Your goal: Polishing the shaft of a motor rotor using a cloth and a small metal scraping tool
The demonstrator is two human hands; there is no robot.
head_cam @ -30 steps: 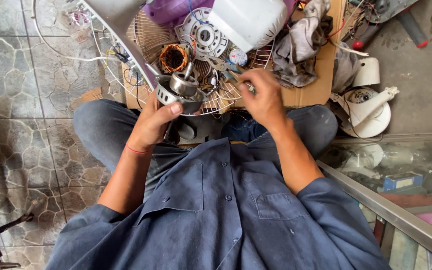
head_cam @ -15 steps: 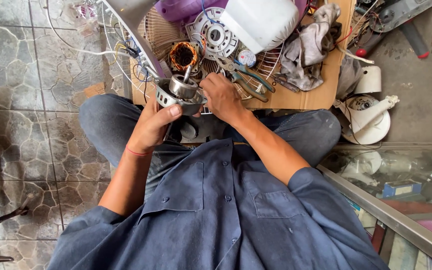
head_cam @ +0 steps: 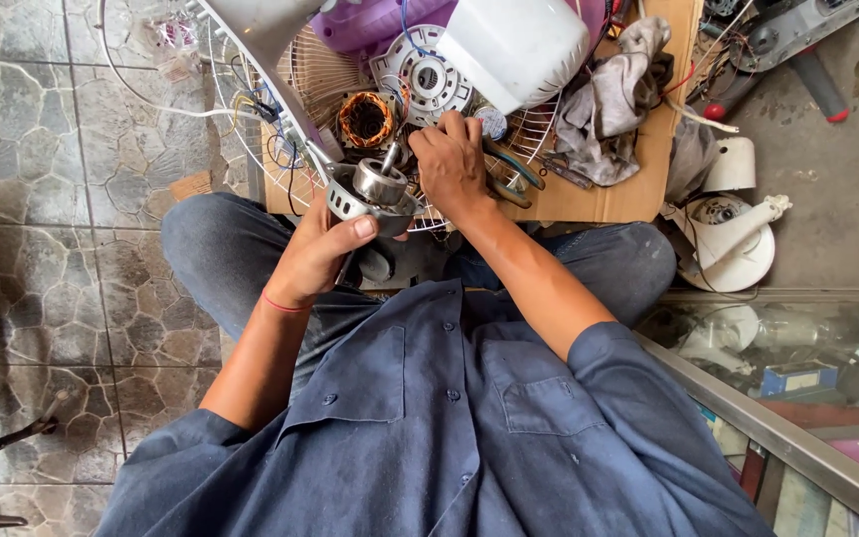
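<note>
My left hand (head_cam: 322, 254) grips a grey metal fan motor housing (head_cam: 348, 195) with its rotor and shaft (head_cam: 380, 181) standing up out of it, held above my lap. My right hand (head_cam: 452, 159) rests right beside the rotor, fingers curled, touching or pinching something small at its top; what it holds is hidden. Just beyond lie a copper-wound stator (head_cam: 366, 119) and a round white motor cover (head_cam: 424, 78) on a wire fan guard (head_cam: 302, 80).
A cardboard sheet (head_cam: 616, 199) carries pliers (head_cam: 509, 171), grey rags (head_cam: 610, 99) and a white fan body (head_cam: 515, 45). A white fan base (head_cam: 733, 239) stands on the floor to the right. A glass display case (head_cam: 797, 378) sits at lower right, tiled floor at left.
My right hand has moved left from the pliers on the cardboard to the rotor. My left hand has kept hold of the motor housing, tilting it slightly.
</note>
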